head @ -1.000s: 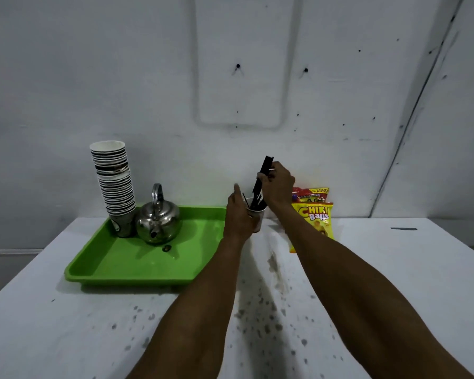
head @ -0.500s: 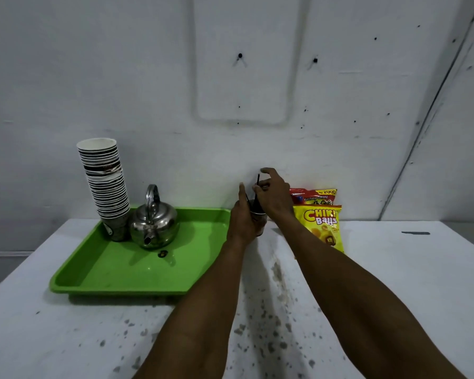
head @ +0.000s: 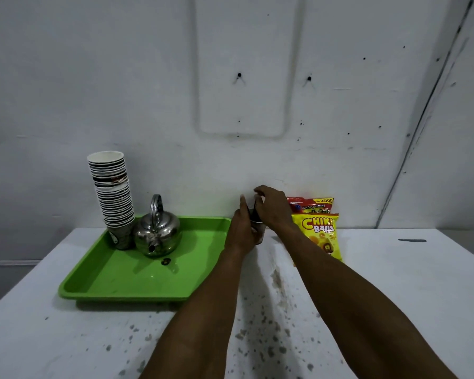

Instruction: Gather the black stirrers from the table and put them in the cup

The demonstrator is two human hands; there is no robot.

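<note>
While the left hand (head: 241,228) grips it, the cup (head: 258,233) holds black stirrers (head: 255,212).

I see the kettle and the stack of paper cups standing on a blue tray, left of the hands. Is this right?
Not quite: the tray is green, not blue, as the head view shows. The rest holds: the kettle and the stack of paper cups stand on it, left of both hands.
</note>
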